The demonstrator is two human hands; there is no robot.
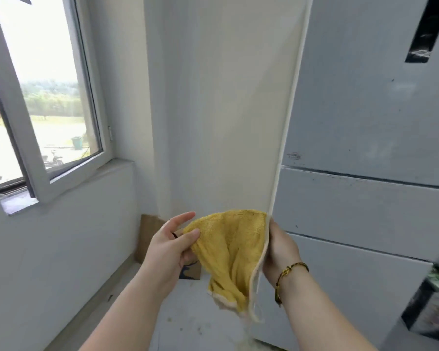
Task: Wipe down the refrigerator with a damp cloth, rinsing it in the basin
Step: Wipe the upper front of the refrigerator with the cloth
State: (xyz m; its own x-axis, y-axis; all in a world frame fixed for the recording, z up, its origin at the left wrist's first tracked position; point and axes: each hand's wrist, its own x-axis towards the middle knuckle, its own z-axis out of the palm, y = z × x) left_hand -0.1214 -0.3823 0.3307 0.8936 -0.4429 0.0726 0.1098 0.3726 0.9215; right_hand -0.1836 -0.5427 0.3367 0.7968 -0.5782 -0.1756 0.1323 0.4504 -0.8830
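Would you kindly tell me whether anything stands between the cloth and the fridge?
Nothing visible does. The left hand and right hand hold the cloth just before the fridge, its edge near the front corner; only air lies between.

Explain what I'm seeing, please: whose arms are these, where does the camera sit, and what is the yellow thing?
There is no machine here. A person wears one wide-angle camera on the head, looking forward and down, so the two arms reaching in from below are that person's own. The left hand pinches one side of a yellow cloth, and the right hand, with a bracelet at its wrist, grips the opposite edge; the cloth hangs spread between them. To the right stands the grey refrigerator. On the left is an open window. A brown cardboard piece stands at the foot of the wall. No basin shows.
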